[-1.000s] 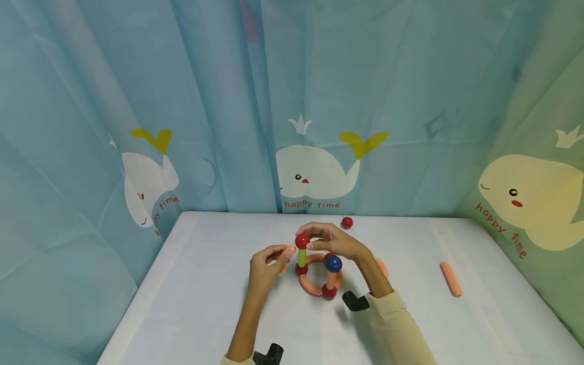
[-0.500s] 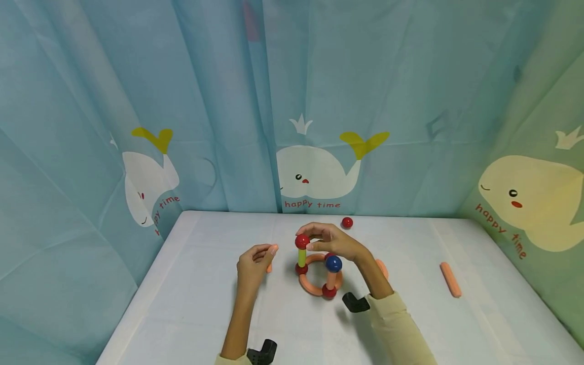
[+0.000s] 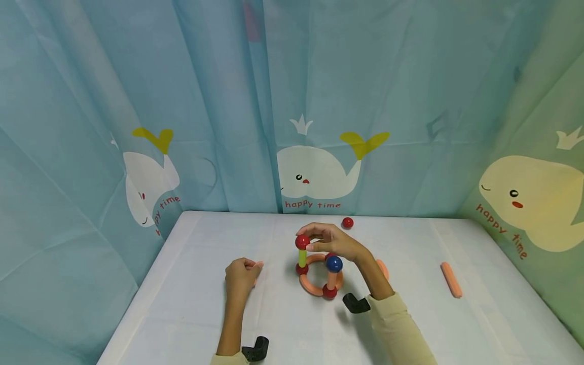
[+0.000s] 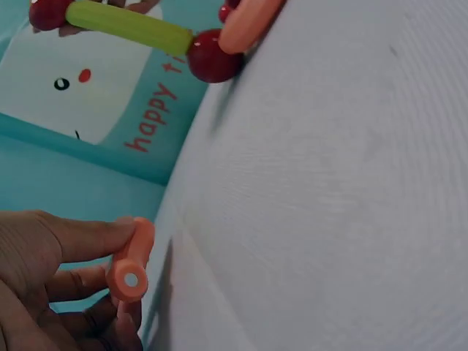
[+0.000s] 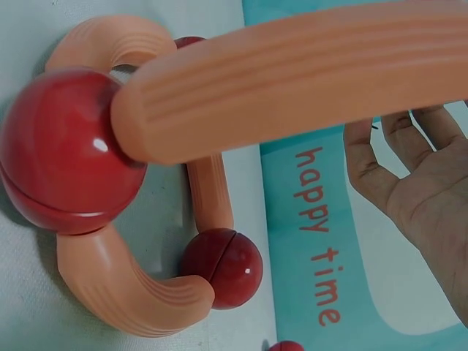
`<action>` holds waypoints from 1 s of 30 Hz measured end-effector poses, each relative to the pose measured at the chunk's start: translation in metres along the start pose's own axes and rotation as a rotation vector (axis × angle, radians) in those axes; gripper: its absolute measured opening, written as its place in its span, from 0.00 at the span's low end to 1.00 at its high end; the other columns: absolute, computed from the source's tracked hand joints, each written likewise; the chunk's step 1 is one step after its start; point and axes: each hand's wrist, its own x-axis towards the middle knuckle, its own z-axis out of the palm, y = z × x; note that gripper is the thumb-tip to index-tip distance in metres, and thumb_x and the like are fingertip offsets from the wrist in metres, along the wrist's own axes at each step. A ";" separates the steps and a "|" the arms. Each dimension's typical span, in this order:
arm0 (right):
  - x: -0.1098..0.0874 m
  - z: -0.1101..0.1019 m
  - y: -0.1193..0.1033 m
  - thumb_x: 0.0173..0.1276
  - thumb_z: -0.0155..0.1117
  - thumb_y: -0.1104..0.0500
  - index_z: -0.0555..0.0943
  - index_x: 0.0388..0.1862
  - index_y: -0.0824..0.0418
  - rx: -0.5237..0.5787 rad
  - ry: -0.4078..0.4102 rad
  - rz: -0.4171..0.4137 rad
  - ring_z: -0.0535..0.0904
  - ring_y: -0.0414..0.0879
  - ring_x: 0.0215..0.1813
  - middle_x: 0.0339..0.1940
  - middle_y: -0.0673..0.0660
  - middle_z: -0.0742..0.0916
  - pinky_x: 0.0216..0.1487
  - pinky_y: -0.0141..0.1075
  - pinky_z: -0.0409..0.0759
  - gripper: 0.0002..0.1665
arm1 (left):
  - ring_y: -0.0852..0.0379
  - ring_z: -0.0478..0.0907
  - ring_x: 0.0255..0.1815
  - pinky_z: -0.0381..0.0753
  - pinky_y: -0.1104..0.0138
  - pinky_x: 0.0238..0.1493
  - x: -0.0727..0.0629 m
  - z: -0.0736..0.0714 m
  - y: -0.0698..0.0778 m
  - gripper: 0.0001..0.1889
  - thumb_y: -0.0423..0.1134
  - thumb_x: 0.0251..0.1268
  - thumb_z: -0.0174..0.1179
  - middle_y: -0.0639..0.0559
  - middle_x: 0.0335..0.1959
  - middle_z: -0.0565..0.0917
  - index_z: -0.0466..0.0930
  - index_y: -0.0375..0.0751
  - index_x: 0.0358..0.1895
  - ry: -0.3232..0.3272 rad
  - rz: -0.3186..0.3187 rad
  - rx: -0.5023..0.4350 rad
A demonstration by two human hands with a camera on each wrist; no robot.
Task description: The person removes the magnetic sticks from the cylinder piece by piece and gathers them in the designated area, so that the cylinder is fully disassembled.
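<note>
Backdrop: blue-green whale curtain [image 3: 219, 101]. Work surface: white desk [image 3: 191, 304].

Main build: ring [image 3: 311, 289] of curved peach pieces with red joint balls, flat on the desk. Two uprights stand on it, a green rod [image 3: 302, 258] at left and a peach rod [image 3: 331, 280] nearer me. The rear joint ball [image 5: 221, 269] shows no upright.

Hands: my right hand [image 3: 333, 241] grips the red top ball [image 3: 302, 242] on the green rod, thumb on one side, fingers behind. My left hand [image 3: 239, 276] pinches a peach piece [image 4: 134, 256], well apart from the ring on its left; it appears curved, though the wrist view is nearly end-on.

Unused: straight peach stick [image 3: 451, 280] far right; curved spare [image 3: 382, 268], partly hidden, right of the ring; loose red ball [image 3: 348, 223] near the far edge.

Smallest: pale dot [image 4: 131, 279] in the held piece's end, probably a magnet.

Step, my judgement: steadying the green upright while orienting the piece for the upper level. Next move likely calls for bringing its end squarely to the red top ball, perhaps spanning to the blue ball [image 3: 334, 264], without tipping either upright.
</note>
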 end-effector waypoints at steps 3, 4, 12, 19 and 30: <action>0.000 0.000 0.001 0.69 0.60 0.67 0.74 0.61 0.68 -0.001 0.001 0.001 0.79 0.48 0.58 0.54 0.62 0.83 0.58 0.38 0.79 0.22 | 0.59 0.76 0.12 0.74 0.68 0.21 -0.001 0.001 -0.002 0.11 0.40 0.61 0.67 0.47 0.20 0.83 0.83 0.33 0.33 0.013 0.006 0.049; 0.000 0.000 0.002 0.69 0.60 0.67 0.74 0.61 0.67 -0.002 0.001 0.002 0.79 0.48 0.58 0.54 0.62 0.83 0.58 0.38 0.79 0.22 | 0.59 0.76 0.12 0.74 0.67 0.22 -0.001 0.002 -0.002 0.11 0.40 0.61 0.67 0.48 0.19 0.83 0.83 0.33 0.32 0.016 0.005 0.057; -0.001 -0.001 0.002 0.69 0.60 0.67 0.74 0.61 0.66 -0.005 0.003 -0.008 0.79 0.48 0.57 0.54 0.63 0.83 0.58 0.38 0.79 0.21 | 0.60 0.75 0.12 0.73 0.67 0.20 0.001 0.005 -0.004 0.11 0.42 0.61 0.68 0.50 0.19 0.83 0.83 0.37 0.31 0.024 0.011 0.089; -0.001 -0.002 0.000 0.69 0.61 0.66 0.74 0.61 0.66 0.002 0.001 -0.003 0.78 0.49 0.58 0.54 0.62 0.83 0.58 0.38 0.79 0.22 | 0.58 0.76 0.14 0.73 0.67 0.21 0.001 0.005 -0.004 0.12 0.44 0.62 0.67 0.51 0.19 0.82 0.83 0.38 0.33 -0.007 -0.016 0.087; 0.000 -0.001 0.001 0.68 0.61 0.67 0.73 0.63 0.66 -0.028 0.000 -0.011 0.79 0.48 0.59 0.56 0.64 0.82 0.61 0.37 0.77 0.24 | 0.50 0.79 0.32 0.78 0.61 0.33 0.000 0.009 0.005 0.16 0.44 0.56 0.71 0.43 0.37 0.81 0.84 0.36 0.43 0.043 0.114 0.193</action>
